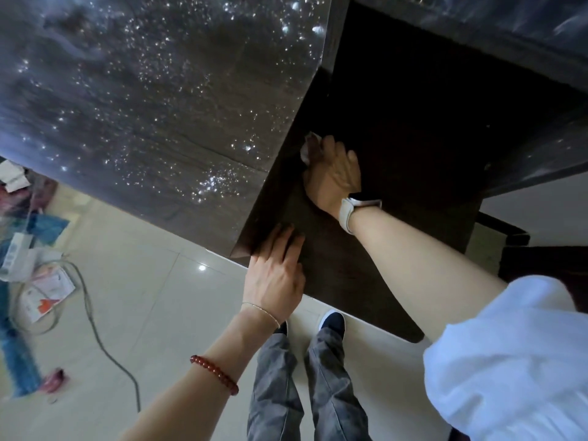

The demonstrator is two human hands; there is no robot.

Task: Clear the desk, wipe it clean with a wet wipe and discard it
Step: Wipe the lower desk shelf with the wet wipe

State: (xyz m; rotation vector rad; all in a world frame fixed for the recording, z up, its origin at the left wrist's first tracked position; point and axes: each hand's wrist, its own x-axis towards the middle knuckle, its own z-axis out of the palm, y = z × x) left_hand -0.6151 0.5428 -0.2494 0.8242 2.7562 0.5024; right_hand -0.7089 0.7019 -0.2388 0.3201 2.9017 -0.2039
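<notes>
a person stands at a dark wooden desk (397, 100) and looks down at it. a clear plastic sheet (152, 100) with tiny shiny bubbles lies on the left part of the desk, and its edge is lifted up off the wood. the left hand (275, 275) lies flat at the near corner of that sheet, with the fingers straight and tucked at its edge. the right hand (334, 173) is farther in on the bare dark wood. it presses a white wet wipe (307, 148) down on the desk, and the wipe peeks out past the fingertips, close to the sheet's edge. the fingers are curled over the wipe. the two hands are apart. a white watch (350, 211) sits on the right wrist, and a red bead bracelet (216, 374) is on the left arm. papers (41, 281) and a grey cord (105, 338) lie on the pale tiled floor (152, 297) to the left. two dark shoes (332, 323) show below the desk edge.
</notes>
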